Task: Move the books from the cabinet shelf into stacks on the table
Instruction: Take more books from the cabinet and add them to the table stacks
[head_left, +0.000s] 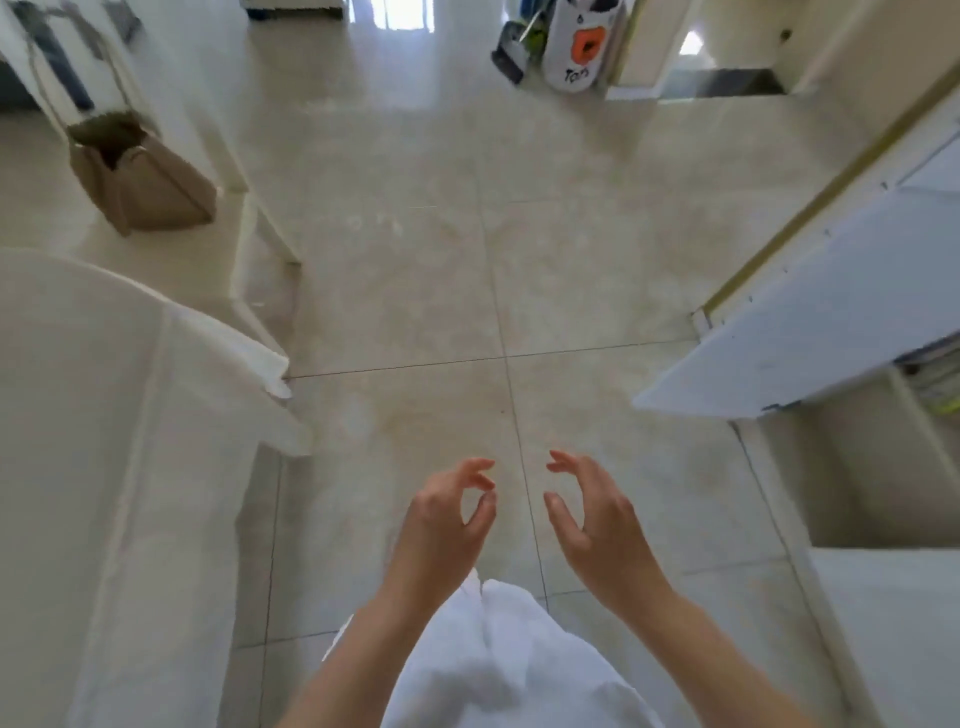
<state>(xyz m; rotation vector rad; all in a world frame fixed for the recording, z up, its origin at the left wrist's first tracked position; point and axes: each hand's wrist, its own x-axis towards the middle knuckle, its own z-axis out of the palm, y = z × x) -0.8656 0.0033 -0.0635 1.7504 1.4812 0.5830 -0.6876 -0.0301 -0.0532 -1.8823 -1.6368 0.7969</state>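
Observation:
My left hand (447, 525) and my right hand (592, 525) hang in front of me over the tiled floor, fingers loosely curled and apart, holding nothing. At the left stands the table under a white cloth (104, 415); no books show on the part I can see. At the right is the cabinet with its white door (810, 332) swung open. A few book edges (935, 374) show inside at the far right edge, mostly hidden by the door.
A brown paper bag (140, 176) sits on the floor at the back left beside a white chair leg (270, 228). A white bag with an orange mark (582, 47) stands at the back. Beige tiled floor (441, 286) lies between table and cabinet.

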